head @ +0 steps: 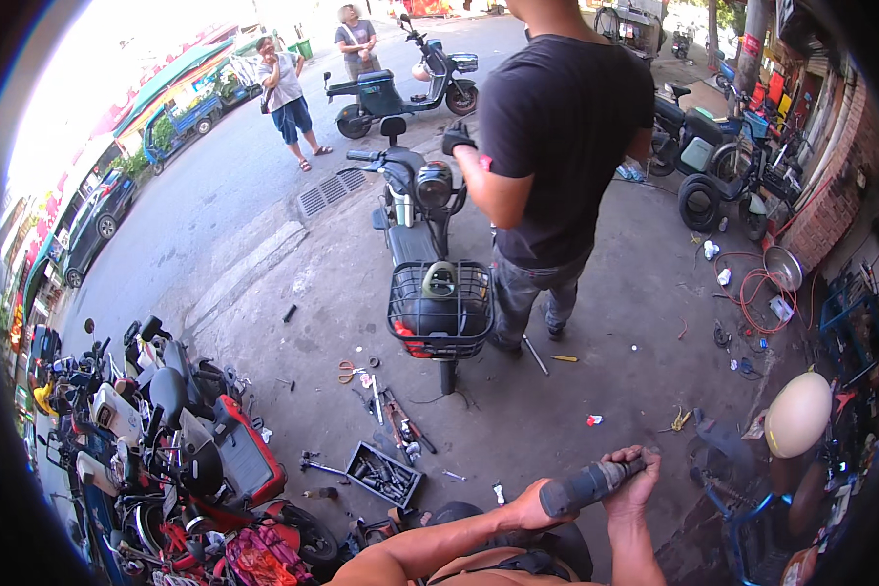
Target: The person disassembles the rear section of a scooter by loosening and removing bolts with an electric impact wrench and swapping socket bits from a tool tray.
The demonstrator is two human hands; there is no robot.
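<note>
Both hands are on a dark grey power tool (584, 491), which looks like a cordless drill or impact wrench, held low before my body. My left hand (533, 505) grips it at the rear end; the handle is mostly hidden. Around the nose of the tool close the fingers of my right hand (636, 480), and whatever bit or socket sits there cannot be made out. Beyond my hands lies a metal tray of sockets (383, 475) on the ground, with a ratchet wrench (322, 466) beside it. Long-handled cutters (403, 421) and orange-handled scissors (346, 371) lie further off.
An electric scooter with a black wire basket (440, 311) stands ahead, a person in a dark shirt (564, 139) beside it. Parked scooters (183, 432) crowd the left. To the right are a beige helmet (798, 415), a tyre (699, 203) and an orange hose (754, 297).
</note>
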